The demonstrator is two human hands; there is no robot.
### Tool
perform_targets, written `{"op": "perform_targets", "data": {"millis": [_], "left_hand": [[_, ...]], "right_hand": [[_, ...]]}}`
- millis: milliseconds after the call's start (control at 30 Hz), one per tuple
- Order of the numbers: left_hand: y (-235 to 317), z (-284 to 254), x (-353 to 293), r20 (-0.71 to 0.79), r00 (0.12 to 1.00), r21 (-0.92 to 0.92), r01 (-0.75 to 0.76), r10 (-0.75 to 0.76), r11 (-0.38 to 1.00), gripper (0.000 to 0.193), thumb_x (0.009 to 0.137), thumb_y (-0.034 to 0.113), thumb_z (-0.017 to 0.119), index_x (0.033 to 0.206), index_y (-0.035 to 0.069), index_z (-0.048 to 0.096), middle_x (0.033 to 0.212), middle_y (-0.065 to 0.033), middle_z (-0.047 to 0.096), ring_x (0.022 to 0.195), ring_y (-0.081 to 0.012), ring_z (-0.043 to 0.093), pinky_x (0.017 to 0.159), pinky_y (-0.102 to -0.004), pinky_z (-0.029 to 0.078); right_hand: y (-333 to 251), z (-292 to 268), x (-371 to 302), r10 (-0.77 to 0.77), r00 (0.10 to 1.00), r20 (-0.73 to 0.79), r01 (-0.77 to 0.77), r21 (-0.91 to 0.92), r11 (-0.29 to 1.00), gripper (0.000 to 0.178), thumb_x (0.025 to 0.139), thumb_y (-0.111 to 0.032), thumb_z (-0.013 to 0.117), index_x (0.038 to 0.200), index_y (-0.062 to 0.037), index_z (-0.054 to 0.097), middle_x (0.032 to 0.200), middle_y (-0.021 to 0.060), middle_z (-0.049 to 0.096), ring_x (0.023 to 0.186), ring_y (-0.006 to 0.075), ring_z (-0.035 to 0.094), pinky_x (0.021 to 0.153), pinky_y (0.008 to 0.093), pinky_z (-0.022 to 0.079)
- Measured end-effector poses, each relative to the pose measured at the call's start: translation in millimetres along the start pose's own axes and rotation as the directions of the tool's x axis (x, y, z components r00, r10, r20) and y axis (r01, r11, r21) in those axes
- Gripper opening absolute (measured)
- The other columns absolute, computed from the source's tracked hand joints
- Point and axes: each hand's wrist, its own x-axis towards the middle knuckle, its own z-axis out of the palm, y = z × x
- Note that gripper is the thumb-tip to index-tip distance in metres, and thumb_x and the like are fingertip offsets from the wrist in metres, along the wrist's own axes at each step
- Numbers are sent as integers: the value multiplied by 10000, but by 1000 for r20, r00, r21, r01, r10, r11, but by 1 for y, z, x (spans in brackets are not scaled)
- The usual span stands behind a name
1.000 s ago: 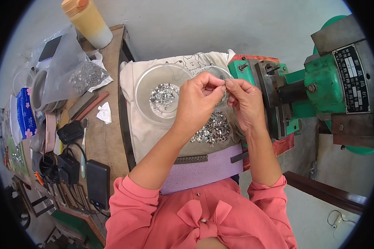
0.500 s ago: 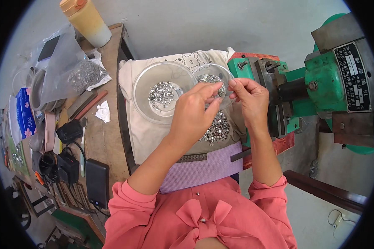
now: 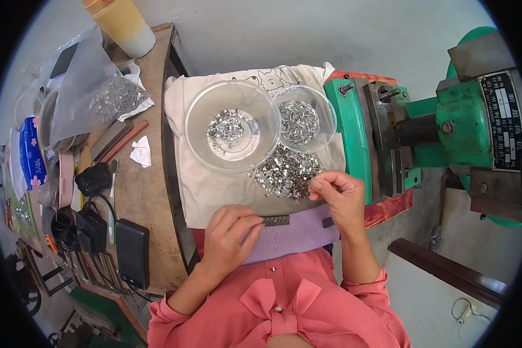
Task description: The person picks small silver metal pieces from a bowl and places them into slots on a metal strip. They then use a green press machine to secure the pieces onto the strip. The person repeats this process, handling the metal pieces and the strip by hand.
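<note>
While both forearms reach up from the lower edge of the head view, the left hand (image 3: 229,235) is curled, thumb and fingers drawn together over the left end of a dark ridged strip (image 3: 276,220); whether it grips or merely touches the strip, I cannot tell. The strip lies by the near edge of a pale cloth (image 3: 206,200), against a purple mat (image 3: 298,238). The right hand (image 3: 341,200) has thumb and forefinger pressed together at the right edge of a loose heap of small shiny pieces (image 3: 287,174); whether a piece sits between them is too small to tell. Beyond the heap stand a large clear tub (image 3: 197,124) with more bits inside and a smaller clear container (image 3: 327,116) of thin slivers, with a green press (image 3: 461,113) at the right. The pieces look metallic, so each should be very light, stiff and rather slippery, best taken singly by opposite edges with the fingertips, minding sharp corners. The strip seems rigid and somewhat heavier; its long sides near an end should give the surest hold, the ridges adding friction.
</note>
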Motion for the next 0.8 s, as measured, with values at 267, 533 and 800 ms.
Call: {"op": "perform_targets", "data": {"millis": [267, 533, 800], "left_hand": [[-5, 26, 3, 131, 989, 100, -85, 72, 991, 191, 735, 95, 789, 887, 71, 674, 1027, -67, 648, 1030, -282, 618, 878, -407, 459], [-8, 36, 2, 142, 987, 143, -99, 78, 985, 153, 783, 116, 741, 887, 57, 645, 1020, -61, 631, 1034, -264, 600, 866, -400, 452], [-8, 33, 0, 153, 986, 97, -80, 65, 992, 233, 758, 106, 774, 943, 60, 640, 1022, -79, 637, 1043, -288, 607, 866, -417, 454]], "right_hand": [[9, 6, -10, 49, 999, 4, -49, 53, 997, 67, 910, -30, 715, 948, 18, 743, 837, 49, 724, 726, 88, 664, 658, 226, 549], [13, 14, -12, 38, 999, 39, -36, -55, 998, 72, 902, -26, 718, 951, 19, 745, 833, 35, 728, 737, 76, 661, 671, 227, 550], [22, 20, -14, 69, 995, 70, -61, -110, 992, 67, 884, -36, 732, 937, -3, 756, 811, 40, 728, 738, 62, 654, 656, 229, 538]]}}
